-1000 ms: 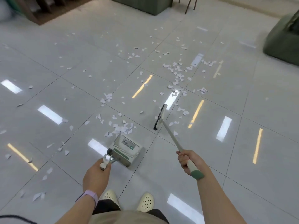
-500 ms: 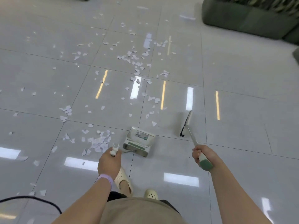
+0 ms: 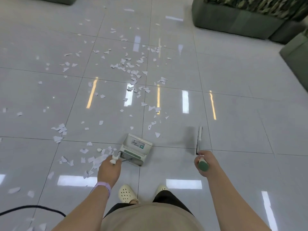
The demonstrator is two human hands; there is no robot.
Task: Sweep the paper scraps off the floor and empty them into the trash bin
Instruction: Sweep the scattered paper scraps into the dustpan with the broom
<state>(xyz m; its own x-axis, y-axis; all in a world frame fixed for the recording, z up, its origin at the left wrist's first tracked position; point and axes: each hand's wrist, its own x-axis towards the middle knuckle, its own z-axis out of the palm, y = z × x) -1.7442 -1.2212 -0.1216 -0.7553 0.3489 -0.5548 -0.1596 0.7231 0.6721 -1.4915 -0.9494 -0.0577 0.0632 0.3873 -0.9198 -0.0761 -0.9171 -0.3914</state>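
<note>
White paper scraps (image 3: 131, 70) lie scattered over the glossy grey floor tiles, thickest in a band ahead and in a small heap (image 3: 97, 160) to the left of the dustpan. My left hand (image 3: 109, 170) grips the handle of the white and green dustpan (image 3: 136, 148), which sits on the floor just in front of my feet. My right hand (image 3: 204, 160) grips the green-tipped handle of the broom. The broom head (image 3: 199, 138) is held off to the right, on tiles with no scraps. No trash bin is in view.
Dark green upholstered seating (image 3: 236, 22) stands at the far right, with another piece at the right edge (image 3: 296, 54). A black cable (image 3: 33, 208) crosses the floor at the lower left. My pale clogs (image 3: 126, 193) stand behind the dustpan.
The view has swung to the right and I have stepped forward. The broom has moved from the scraps out to the right, and the dustpan has shifted past the small heap.
</note>
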